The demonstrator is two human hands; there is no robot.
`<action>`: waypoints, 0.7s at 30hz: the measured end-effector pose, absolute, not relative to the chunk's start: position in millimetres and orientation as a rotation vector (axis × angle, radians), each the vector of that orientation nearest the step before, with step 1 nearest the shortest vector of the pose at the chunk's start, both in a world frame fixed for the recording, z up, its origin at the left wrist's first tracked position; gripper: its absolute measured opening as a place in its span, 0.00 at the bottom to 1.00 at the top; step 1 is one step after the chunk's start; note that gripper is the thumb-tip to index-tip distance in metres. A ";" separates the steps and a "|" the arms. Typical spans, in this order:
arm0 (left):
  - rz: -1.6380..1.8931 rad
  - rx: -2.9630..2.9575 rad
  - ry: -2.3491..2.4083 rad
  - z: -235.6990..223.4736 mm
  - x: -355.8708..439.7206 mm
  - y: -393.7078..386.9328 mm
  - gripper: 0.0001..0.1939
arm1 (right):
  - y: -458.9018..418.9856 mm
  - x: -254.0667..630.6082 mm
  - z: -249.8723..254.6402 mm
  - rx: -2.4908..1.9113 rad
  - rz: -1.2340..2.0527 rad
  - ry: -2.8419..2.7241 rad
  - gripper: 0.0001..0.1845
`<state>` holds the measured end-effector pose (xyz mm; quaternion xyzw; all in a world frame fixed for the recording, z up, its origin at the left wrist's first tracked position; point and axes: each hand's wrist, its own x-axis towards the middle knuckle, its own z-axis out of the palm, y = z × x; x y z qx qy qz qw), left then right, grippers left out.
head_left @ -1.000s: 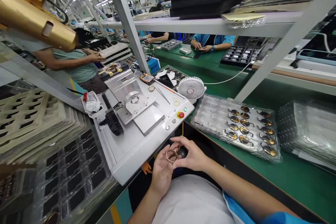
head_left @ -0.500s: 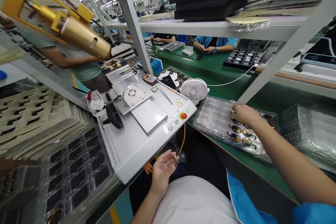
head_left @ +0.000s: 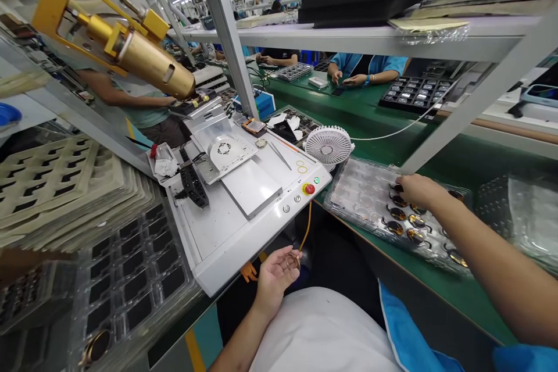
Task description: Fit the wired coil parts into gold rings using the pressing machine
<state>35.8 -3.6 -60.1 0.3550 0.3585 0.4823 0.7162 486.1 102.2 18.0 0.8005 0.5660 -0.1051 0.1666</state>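
My left hand (head_left: 275, 274) is held low in front of my body, palm up. Its curled fingers hold a copper-coloured ring-shaped frame (head_left: 293, 261), like a watch case. Over on the right, my right hand (head_left: 422, 192) reaches onto a clear plastic tray (head_left: 349, 183). Its fingertips are together at a dark piece in the tray; the hand covers most of it. Several round, shiny discs (head_left: 415, 236) with short black tails lie in the tray's right part, close to that hand.
A white bench machine (head_left: 261, 238) with a red button (head_left: 309, 188) stands in front of me. Tweezers (head_left: 281, 155) and thin yellow rings (head_left: 301, 167) lie on it. A white fan (head_left: 329, 147) stands beside it. Trays (head_left: 131, 279) are stacked left. A metal post (head_left: 462, 104) rises behind the right tray.
The whole view has shifted slightly, so the machine and trays appear a little further right. My left hand still holds the copper-coloured frame, and my right fingertips remain at the tray.
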 end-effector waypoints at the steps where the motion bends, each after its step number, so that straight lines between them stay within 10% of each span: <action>1: 1.060 0.785 0.794 -59.8 36.2 -3.6 0.26 | 102.4 485.3 16.6 2.308 -0.305 1.609 0.08; 12: 1.021 0.786 0.817 -53.7 31.3 -4.5 0.26 | 82.0 452.3 32.9 2.908 -0.485 1.876 0.16; 18: 0.948 0.815 0.734 -27.7 41.1 -0.4 0.31 | 43.5 313.9 14.4 2.276 -2.123 2.528 0.22; 21: 0.926 0.863 0.660 -19.2 41.4 2.1 0.36 | 31.6 256.3 13.5 1.927 -2.401 2.581 0.16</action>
